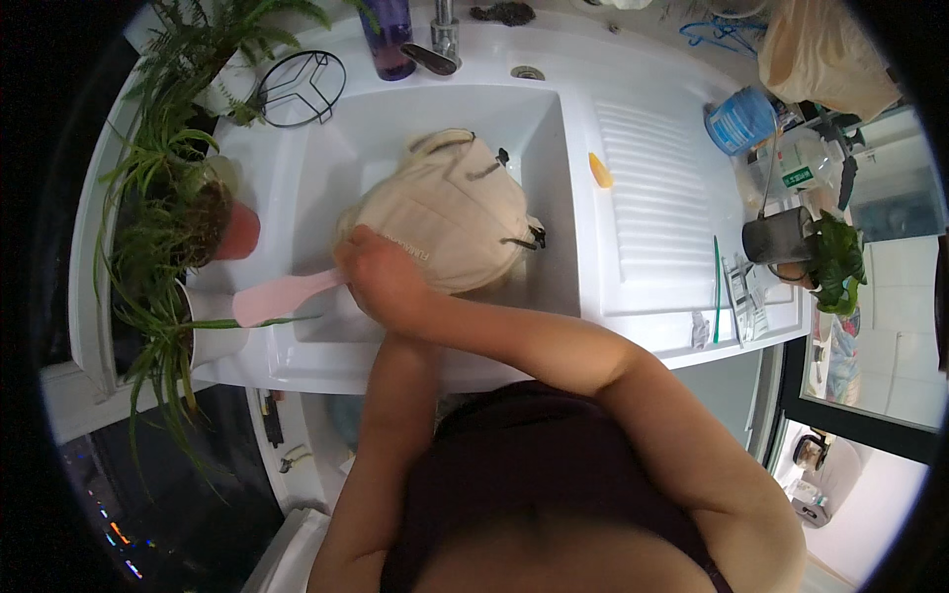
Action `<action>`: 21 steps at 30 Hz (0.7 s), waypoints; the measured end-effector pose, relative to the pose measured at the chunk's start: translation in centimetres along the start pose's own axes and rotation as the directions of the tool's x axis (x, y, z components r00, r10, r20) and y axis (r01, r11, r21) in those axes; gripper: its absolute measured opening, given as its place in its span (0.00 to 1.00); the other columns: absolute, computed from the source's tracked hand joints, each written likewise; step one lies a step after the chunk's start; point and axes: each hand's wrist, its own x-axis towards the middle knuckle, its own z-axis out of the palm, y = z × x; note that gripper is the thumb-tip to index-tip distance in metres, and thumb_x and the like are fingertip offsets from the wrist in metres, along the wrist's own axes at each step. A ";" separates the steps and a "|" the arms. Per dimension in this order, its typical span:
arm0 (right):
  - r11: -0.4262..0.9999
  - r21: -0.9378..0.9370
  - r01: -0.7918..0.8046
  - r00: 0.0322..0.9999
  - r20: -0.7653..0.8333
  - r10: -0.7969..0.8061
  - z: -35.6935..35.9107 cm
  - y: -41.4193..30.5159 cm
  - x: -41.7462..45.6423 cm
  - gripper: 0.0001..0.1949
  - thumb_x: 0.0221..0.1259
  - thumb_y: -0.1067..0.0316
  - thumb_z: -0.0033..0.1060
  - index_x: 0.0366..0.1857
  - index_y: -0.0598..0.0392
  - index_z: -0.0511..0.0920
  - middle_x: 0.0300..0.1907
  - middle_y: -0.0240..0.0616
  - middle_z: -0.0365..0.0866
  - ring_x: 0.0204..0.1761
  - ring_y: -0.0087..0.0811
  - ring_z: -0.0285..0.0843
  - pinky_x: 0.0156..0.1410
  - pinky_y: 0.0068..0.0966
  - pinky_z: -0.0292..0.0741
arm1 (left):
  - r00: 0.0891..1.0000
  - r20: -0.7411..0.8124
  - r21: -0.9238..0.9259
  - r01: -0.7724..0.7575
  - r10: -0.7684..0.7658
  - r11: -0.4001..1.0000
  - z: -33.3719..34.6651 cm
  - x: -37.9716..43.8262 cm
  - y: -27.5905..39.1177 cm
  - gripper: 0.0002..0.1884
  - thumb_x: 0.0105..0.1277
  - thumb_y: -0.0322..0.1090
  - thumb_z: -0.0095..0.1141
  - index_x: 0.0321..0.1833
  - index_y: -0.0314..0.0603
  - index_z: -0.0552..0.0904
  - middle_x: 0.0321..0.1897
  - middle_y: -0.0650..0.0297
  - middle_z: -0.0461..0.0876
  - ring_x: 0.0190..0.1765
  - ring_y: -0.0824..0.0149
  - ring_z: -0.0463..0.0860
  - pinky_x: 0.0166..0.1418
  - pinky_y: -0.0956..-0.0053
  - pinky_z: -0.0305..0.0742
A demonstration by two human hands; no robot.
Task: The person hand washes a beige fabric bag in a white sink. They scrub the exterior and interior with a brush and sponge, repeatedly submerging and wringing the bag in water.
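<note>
A cream fabric bag [452,207] with dark cords and printed lettering lies in the white sink basin [334,141]. My right hand [382,278] reaches across to the bag's left edge, shut on a pink plastic-looking tool [285,296]. The tool's broad, flat end sticks out left over the basin's rim; its other end is hidden in my fingers. My left forearm comes up beneath my right wrist. The left hand is hidden behind the right one, so its grip cannot be seen.
Potted plants, including a red pot [237,231] and a white pot [219,326], line the left side. Behind the basin stand a purple bottle [389,44] and a faucet [445,37]. A yellow piece [600,172] lies beside the ridged washboard [656,193]; a blue tub [740,122] stands farther right.
</note>
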 end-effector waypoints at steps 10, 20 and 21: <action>0.973 0.104 -0.207 0.968 -0.121 0.219 -8.5 2.6 -1.4 0.14 0.57 0.58 0.58 0.27 0.60 0.73 0.19 0.46 0.69 0.21 0.40 0.66 0.30 0.32 0.66 | 0.989 0.074 -0.077 -0.119 0.124 0.990 0.0 0.7 1.5 0.29 0.64 0.52 0.38 0.65 0.45 0.58 0.64 0.57 0.61 0.65 0.57 0.60 0.66 0.60 0.55; 0.550 0.039 -0.835 0.551 0.037 0.834 -4.5 24.5 -6.0 0.16 0.58 0.61 0.50 0.20 0.65 0.73 0.15 0.43 0.71 0.14 0.35 0.68 0.18 0.34 0.65 | 0.971 0.089 -0.107 -0.214 0.224 0.971 -0.6 -0.5 3.3 0.30 0.66 0.54 0.35 0.66 0.46 0.57 0.65 0.57 0.60 0.66 0.58 0.58 0.68 0.61 0.52; 0.441 0.074 -0.895 0.447 0.133 0.885 -3.8 23.2 -5.5 0.16 0.57 0.63 0.50 0.19 0.66 0.74 0.16 0.46 0.73 0.14 0.38 0.71 0.19 0.35 0.66 | 0.969 0.085 -0.102 -0.225 0.234 0.969 -1.1 -0.9 3.5 0.30 0.66 0.54 0.35 0.66 0.46 0.57 0.65 0.57 0.59 0.66 0.58 0.58 0.68 0.61 0.52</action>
